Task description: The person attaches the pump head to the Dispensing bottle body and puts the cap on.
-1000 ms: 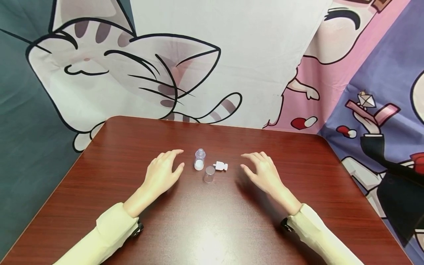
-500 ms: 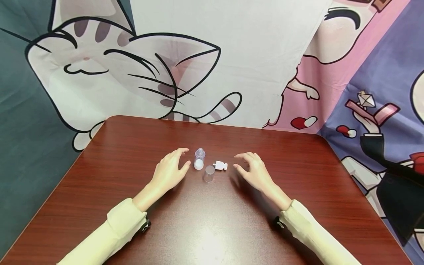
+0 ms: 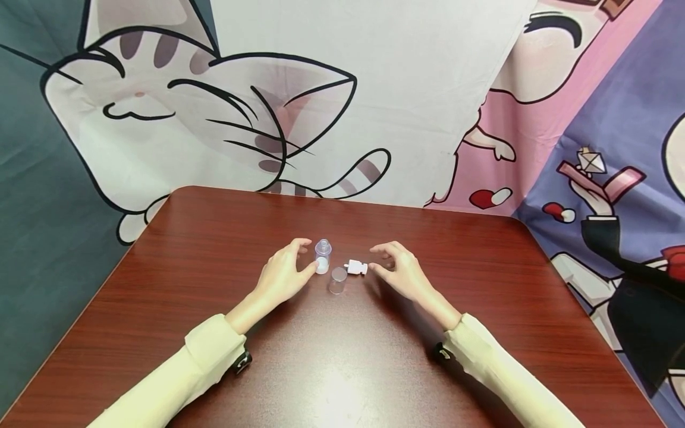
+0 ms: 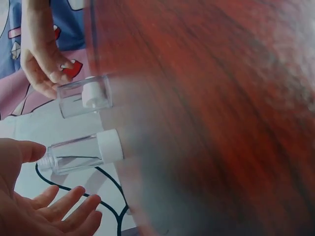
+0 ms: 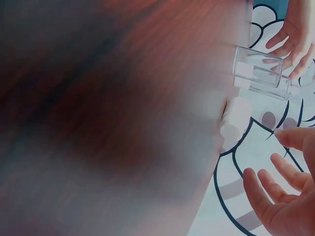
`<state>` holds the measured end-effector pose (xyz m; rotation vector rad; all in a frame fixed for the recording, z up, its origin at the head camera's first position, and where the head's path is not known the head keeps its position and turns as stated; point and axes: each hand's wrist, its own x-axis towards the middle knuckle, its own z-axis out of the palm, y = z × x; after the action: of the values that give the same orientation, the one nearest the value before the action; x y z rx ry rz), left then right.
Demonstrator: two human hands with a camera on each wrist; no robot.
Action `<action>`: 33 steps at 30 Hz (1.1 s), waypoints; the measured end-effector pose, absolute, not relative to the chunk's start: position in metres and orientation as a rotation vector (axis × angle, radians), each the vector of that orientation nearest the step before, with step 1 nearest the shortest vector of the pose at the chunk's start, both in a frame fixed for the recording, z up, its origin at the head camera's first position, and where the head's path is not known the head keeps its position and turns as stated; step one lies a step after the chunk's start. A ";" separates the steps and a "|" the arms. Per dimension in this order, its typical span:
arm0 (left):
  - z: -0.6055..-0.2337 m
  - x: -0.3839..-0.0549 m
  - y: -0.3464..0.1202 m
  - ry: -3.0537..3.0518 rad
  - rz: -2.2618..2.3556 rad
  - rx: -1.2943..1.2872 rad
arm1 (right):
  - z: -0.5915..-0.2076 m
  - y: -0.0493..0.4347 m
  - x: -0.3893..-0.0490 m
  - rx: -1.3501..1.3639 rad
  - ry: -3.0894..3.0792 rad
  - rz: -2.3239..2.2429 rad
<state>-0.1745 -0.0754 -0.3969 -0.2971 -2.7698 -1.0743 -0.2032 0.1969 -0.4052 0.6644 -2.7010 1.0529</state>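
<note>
A small clear bottle with a threaded neck and white base (image 3: 323, 252) stands upright on the table. My left hand (image 3: 282, 274) is just to its left, thumb and fingers spread on either side. In the left wrist view the thumb tip (image 4: 33, 151) looks close to the bottle neck (image 4: 45, 162); contact is unclear. A white pump-like top (image 3: 356, 267) lies on its side. My right hand (image 3: 402, 274) hovers at its right end, fingers loosely bent and holding nothing. Between them, nearer me, a clear cap (image 3: 338, 282) stands on the table.
The reddish-brown wooden table (image 3: 342, 351) reaches back to a printed cloth (image 3: 407, 101) hanging behind it. A dark wrist device (image 3: 242, 361) shows at the left cuff, and a similar device (image 3: 442, 352) at the right.
Both hands have moved inward, the left rightward up to the bottle and the right leftward up to the white top. Bottle, top and cap have stayed in place.
</note>
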 end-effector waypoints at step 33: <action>-0.409 -0.202 -0.064 -2.739 -1.473 -0.289 | -0.406 0.177 -0.224 0.734 -2.848 1.063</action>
<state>-0.2023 -0.0639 -0.4087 -0.2889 -2.7389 -1.4726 -0.2236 0.1768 -0.4061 0.7341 -2.8477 1.0635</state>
